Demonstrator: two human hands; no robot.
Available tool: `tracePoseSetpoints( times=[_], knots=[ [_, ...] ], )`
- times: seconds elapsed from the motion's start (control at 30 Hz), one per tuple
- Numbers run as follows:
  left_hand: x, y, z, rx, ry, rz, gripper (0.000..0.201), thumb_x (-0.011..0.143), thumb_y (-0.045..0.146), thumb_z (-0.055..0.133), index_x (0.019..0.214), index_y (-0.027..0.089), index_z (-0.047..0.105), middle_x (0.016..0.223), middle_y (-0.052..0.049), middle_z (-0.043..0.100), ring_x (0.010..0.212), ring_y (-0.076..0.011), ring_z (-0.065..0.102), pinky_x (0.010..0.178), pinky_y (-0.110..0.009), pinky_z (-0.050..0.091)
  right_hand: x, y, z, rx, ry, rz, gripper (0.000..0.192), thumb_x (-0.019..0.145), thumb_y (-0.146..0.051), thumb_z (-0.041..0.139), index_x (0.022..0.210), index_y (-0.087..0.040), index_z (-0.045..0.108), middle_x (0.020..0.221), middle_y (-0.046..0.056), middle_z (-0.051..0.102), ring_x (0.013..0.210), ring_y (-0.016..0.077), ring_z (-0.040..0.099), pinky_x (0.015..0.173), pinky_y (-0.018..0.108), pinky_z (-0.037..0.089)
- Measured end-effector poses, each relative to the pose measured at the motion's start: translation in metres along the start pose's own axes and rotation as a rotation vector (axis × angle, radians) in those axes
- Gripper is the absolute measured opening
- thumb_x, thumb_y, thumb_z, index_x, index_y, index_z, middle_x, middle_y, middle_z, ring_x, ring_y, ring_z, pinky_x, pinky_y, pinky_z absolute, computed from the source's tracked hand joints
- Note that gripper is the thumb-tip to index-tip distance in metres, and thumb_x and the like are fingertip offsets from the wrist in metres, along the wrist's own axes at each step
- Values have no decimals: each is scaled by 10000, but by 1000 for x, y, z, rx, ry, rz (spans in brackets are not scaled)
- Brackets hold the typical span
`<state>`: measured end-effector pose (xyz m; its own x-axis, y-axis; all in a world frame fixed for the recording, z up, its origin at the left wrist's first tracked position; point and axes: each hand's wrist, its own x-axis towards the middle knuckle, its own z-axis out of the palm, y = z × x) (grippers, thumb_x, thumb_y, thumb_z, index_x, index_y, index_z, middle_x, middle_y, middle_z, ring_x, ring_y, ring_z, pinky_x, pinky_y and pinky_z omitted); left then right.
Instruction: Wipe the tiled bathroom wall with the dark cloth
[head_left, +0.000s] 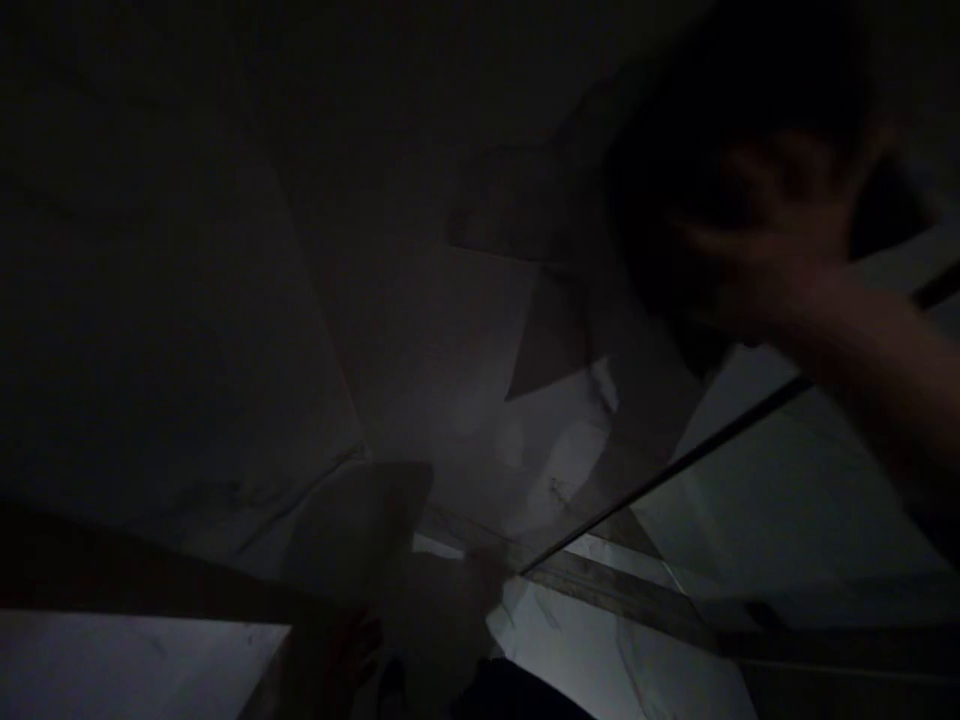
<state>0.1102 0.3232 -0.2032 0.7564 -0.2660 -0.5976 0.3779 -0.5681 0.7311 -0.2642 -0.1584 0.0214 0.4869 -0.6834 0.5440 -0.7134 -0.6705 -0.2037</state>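
Reaching into gloom, blurred right hand (780,240) fingers spread, against dark rounded mass (675,180), over pale marbled tiles (787,500).

I can barely read this dim view. My right hand (780,240) is smeared by motion blur, its forearm cut off at the right edge, fingers over a dark object (675,200) I cannot identify. My left hand is nowhere visible.

A thin dark rod (720,430) slants across the pale marble floor (787,500), barring passage rightward.
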Motion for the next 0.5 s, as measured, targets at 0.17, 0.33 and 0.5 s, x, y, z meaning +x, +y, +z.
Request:
tracePoseSetpoints(
  times=[0.17,0.33,0.5],
  knots=[
    [-27,-30,51,-38,-41,120,672,463,536,746,1014,190,578,940,-118,708,877,-310,668,665,-364,531,-174,0,165,-69,-390,-712,511,783,-13,490,1220,-240,626,1341,81,552,1219,275,488,1083,672,208],
    [-62,-82,86,24,26,83,779,479,584,729,1100,157,530,1010,-137,683,889,-279,661,719,-354,533,-292,3,259,32,-590,-840,543,690,86,371,980,-197,733,1111,43,688,1129,193,577,1051,407,456],
    [-94,-112,100,30,106,50,722,385,592,707,951,163,578,851,-135,695,818,-305,661,671,-373,520,-188,13,174,-81,-210,-820,465,827,-9,405,1149,-215,671,1183,109,650,1072,265,595,969,604,441]
  ],
)
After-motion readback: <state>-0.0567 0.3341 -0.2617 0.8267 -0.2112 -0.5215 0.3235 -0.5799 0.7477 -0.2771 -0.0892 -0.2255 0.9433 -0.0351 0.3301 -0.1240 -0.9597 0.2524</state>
